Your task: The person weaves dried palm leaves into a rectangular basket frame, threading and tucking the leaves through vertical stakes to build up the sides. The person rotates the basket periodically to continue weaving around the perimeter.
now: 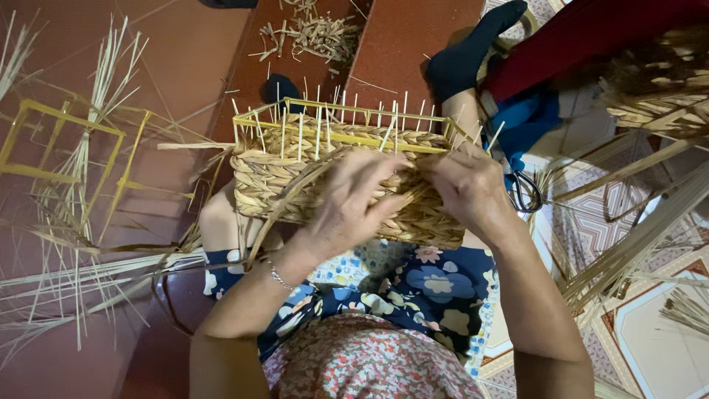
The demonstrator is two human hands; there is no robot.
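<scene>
2 hands of mine meet on the half-woven basket (295,177) resting on my lap, near the middle of the scene; my left hand (353,203) presses on its braided side, fingers curled and pinching a flat straw strand (284,203) that arcs down to the left; my right hand (467,188) grips the weave just beside it, fingers bent; a yellow wire frame (347,109) rims the basket's far edge; scissors (526,193) lie right; loose straw (74,207) spreads left.
</scene>
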